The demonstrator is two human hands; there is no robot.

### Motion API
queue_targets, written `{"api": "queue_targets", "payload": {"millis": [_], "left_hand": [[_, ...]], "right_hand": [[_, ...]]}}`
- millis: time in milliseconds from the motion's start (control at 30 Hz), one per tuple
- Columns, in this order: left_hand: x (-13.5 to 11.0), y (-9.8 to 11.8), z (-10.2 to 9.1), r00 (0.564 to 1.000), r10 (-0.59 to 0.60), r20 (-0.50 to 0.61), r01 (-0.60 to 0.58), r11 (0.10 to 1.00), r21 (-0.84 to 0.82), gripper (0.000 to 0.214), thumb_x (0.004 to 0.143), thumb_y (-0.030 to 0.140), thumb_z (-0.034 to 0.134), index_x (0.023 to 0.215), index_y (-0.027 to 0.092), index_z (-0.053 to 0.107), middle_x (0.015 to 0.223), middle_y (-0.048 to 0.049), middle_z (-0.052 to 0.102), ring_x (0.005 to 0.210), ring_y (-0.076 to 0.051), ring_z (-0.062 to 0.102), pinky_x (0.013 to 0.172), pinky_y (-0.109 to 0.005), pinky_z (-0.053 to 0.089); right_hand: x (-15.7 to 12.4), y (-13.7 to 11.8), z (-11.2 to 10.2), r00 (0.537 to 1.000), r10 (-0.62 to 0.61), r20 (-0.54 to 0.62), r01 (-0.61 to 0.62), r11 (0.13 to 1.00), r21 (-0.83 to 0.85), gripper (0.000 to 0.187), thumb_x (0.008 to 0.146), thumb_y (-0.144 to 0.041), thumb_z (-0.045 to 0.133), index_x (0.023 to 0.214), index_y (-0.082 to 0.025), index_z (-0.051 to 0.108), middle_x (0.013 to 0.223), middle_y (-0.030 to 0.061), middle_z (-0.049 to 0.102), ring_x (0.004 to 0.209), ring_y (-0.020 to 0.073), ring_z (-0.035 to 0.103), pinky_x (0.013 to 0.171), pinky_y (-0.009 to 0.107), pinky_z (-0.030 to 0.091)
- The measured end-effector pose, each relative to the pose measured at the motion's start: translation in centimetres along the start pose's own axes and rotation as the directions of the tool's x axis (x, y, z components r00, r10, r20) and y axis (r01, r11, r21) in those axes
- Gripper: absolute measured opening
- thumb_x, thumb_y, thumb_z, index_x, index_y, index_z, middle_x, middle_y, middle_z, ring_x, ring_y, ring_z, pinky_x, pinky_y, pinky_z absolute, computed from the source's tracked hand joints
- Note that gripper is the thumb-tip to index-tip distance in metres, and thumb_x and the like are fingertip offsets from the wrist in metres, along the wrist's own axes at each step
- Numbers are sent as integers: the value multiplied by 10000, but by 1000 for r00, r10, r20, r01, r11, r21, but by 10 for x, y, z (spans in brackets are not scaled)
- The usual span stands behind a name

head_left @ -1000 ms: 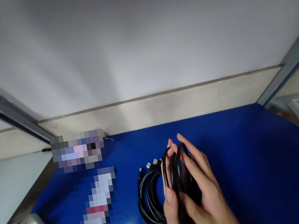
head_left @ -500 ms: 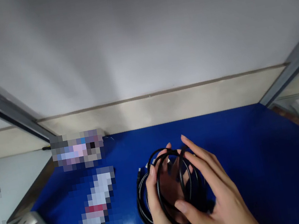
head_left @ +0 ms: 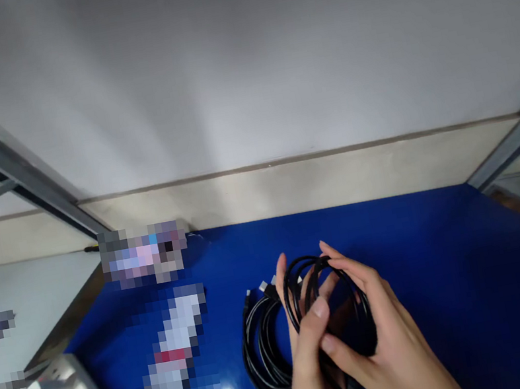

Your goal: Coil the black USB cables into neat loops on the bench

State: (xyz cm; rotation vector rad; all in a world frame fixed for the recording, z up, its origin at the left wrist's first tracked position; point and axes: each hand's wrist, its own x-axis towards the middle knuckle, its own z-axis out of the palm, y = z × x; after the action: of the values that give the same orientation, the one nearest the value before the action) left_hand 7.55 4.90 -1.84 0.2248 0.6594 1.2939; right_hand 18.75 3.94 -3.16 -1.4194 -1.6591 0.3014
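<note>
One black cable (head_left: 321, 264), looped, held above the desk (head_left: 429, 272) between my hands. My left fingers (head_left: 314, 324): curled about the loops, thumb pressing. My right fingers (head_left: 360, 269): bent round the opposite side, pinching strands. Risks: turns springing apart, should either thumb ease; a slack loop snagging the neighbouring coil's plugs (head_left: 264, 287).
</note>
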Motion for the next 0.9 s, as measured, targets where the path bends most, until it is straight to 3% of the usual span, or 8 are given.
{"api": "queue_targets", "payload": {"millis": [100,233,333,433,533,667,767,900], "left_hand": [[5,0,-1,999,-24,41,26,999,-41,864,921,351,791,1695,427,413,1421,-87,748,1402,-376,655,1231,-609,443],[8,2,-9,992,-111,60,113,993,-34,794,883,381,811,1632,362,546,1377,-95,774,1351,-385,692,1216,-570,476],[7,4,-12,994,-98,45,97,995,13,729,836,303,811,1547,326,648,1384,-90,775,1367,-386,680,1230,-545,468],[9,6,-11,998,-55,42,54,998,30,682,744,179,761,1413,310,741,1376,-68,780,1404,-381,650,1243,-541,458],[16,10,-9,999,-32,40,33,999,-21,603,710,189,707,1300,286,783,1363,-99,783,1363,-422,675,1209,-630,472],[21,16,-5,986,169,-6,-169,984,-53,526,719,246,685,1234,289,778,1361,-132,781,1349,-456,681,1176,-711,466],[17,18,0,913,405,-49,-405,914,14,554,789,244,648,1326,352,730,1423,-86,756,1401,-415,653,1224,-680,428],[11,16,-1,835,549,-28,-540,829,146,623,853,272,597,1468,351,649,1407,-76,762,1455,-378,606,1271,-614,385]], "right_hand": [[-2,0,2,999,-32,18,32,999,-24,856,933,-625,745,1652,-336,383,1633,136,582,1437,415,615,1056,635,608],[-2,-3,6,998,-36,59,39,998,-50,927,908,-603,786,1680,-334,349,1628,128,591,1447,422,601,1075,634,590],[1,-6,4,995,-77,70,82,994,-74,943,908,-642,783,1691,-345,349,1627,118,598,1440,430,603,1068,633,583],[4,-6,-3,992,-94,79,99,993,-58,824,968,-621,726,1681,-379,392,1647,86,585,1460,416,591,1092,628,567],[3,0,-9,1000,-4,24,2,993,120,662,1056,-534,619,1674,-396,426,1676,60,555,1489,357,584,1167,592,537],[1,11,-5,969,227,-99,-175,912,371,495,1086,-461,585,1568,-352,589,1610,77,623,1445,310,633,1148,497,576],[3,13,9,955,296,21,-270,839,473,454,1048,-478,658,1454,-283,716,1421,117,756,1306,328,731,1084,472,622],[7,3,29,916,374,145,-360,607,709,487,1010,-597,667,1321,-244,795,987,104,834,780,278,812,683,372,690]]}}
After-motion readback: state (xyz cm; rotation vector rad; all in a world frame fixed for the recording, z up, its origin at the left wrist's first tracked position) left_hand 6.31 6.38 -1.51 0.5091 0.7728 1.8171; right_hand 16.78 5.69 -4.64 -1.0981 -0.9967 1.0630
